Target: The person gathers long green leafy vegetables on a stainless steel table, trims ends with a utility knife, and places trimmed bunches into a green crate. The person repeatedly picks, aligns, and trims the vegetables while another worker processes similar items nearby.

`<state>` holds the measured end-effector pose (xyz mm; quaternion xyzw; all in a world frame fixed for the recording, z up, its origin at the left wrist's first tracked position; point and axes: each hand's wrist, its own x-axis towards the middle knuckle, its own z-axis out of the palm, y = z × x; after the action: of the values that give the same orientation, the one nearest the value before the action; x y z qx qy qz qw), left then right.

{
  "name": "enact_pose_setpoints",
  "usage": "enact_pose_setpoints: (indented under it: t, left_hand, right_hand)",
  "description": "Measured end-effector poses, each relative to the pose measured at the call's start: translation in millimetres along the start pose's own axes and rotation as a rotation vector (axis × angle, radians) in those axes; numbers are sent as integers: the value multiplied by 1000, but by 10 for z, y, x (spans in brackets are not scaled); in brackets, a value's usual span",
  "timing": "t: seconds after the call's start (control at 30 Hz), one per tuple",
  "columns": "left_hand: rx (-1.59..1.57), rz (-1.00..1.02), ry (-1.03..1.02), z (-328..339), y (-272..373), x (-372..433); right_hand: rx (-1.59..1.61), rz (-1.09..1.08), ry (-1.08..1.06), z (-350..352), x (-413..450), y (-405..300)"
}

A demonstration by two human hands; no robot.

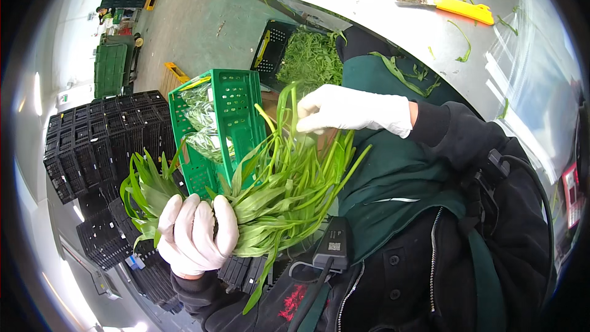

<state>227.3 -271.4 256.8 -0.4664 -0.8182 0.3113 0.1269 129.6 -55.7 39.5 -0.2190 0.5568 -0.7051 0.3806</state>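
Note:
My left hand (198,235), in a white glove, is closed around a large bunch of long-leaved greens (286,189), probably water spinach. Leaf tips stick out to the left of the fist, and pale stems fan out to the right. My right hand (352,110), also gloved in white, is at the upper side of the bunch, its fingertips pinched at an upright leafy stalk (294,106). Behind the bunch stands a green perforated plastic crate (237,115) with clear bags of greens (200,115) inside.
A black crate (265,50) of loose greens (313,55) is by my legs. On the metal table (415,32) at upper right lie a yellow-handled knife (461,9), plant scraps and clear plastic bags (530,74). Stacked black crates (110,138) stand left. A person (102,16) is far off.

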Motion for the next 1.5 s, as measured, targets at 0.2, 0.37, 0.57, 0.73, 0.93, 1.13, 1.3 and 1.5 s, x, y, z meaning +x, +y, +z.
enact_pose_setpoints:
  t: [0.2, 0.37, 0.57, 0.73, 0.93, 1.13, 1.3, 1.5]
  left_hand:
    - [-2, 7, -19, -10, -3, -1]
    - [-2, -16, 9, -14, -3, -1]
    - [30, -44, -2, -39, -25, -50]
    - [59, -76, -11, -84, 1, -60]
    - [40, -63, -2, -53, -25, -72]
    - [23, -66, -9, -20, 14, -92]
    - [15, -50, -2, -24, 22, -27]
    - [10, -49, -15, -82, 38, -33]
  right_hand:
    - [-439, -128, 204, -62, -52, -78]
    - [-811, -375, 499, -209, 40, 185]
    - [-888, -290, 733, -507, 200, 412]
    - [-782, -178, 822, -762, 452, 517]
    - [-1035, -410, 783, -491, 417, 446]
    - [-380, -308, 281, -176, 89, 64]
    - [-763, -424, 233, -198, 127, 130]
    - [-654, -409, 92, -254, 112, 166]
